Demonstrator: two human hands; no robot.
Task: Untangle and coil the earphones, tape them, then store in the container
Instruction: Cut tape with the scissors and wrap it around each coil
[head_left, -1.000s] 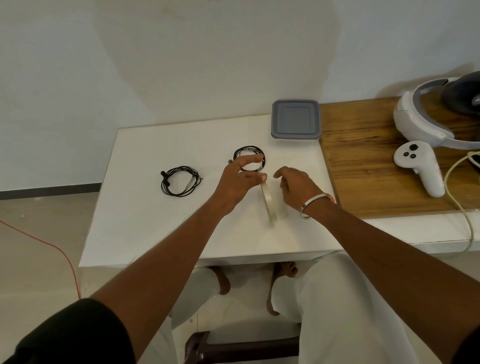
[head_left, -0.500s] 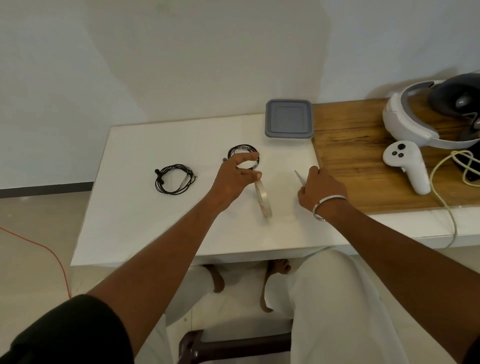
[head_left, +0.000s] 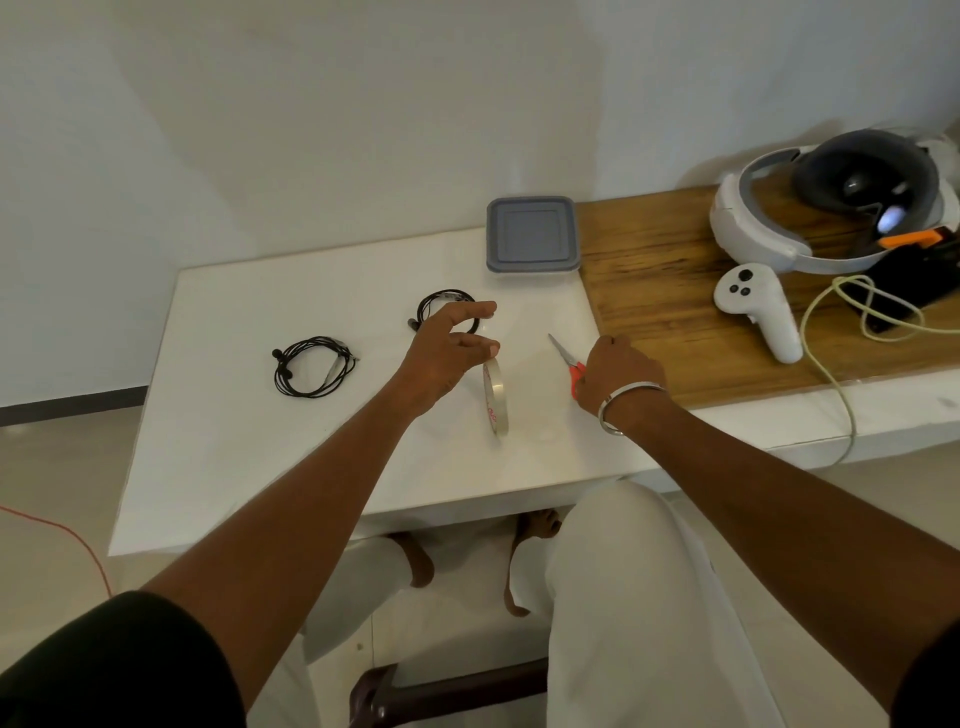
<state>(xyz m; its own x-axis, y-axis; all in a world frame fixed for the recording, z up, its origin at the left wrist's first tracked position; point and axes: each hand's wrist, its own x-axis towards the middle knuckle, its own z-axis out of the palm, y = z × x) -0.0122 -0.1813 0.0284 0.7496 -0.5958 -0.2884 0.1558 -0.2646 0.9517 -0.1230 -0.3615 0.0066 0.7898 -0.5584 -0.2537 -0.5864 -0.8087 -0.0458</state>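
The left hand's (head_left: 441, 353) fingers (head_left: 475, 310) are curled, with the thumb and a fingertip pinching the top of a roll of clear tape (head_left: 494, 397) that stands on edge on the white worktop (head_left: 234, 415); the index finger arches forward above the roll. Just behind this hand lies a coiled pair of black earphones (head_left: 448, 306), partly hidden by the fingers, and well to the left a second coiled pair of black earphones (head_left: 313, 365) rests flat on the worktop, apart from everything else. The right hand (head_left: 615, 376) is curled over the red handles of a pair of scissors (head_left: 566, 358), gripping them, with the metal blades pointing up and to the left toward the tape; the hand sits at the edge where the white surface meets a wooden board (head_left: 670, 312). A metal bangle (head_left: 626, 402) circles the right wrist. Farther back, at the rear of the worktop against the wall, stands a square grey-lidded container (head_left: 532, 235) with its lid on. On the wooden board to the right lie a white VR headset (head_left: 779, 228), a white hand controller (head_left: 758, 309) and a pale yellow cable (head_left: 831, 374) that loops down over the front edge. Below the worktop the person's white trousers (head_left: 623, 597) and bare feet (head_left: 535, 525) show.
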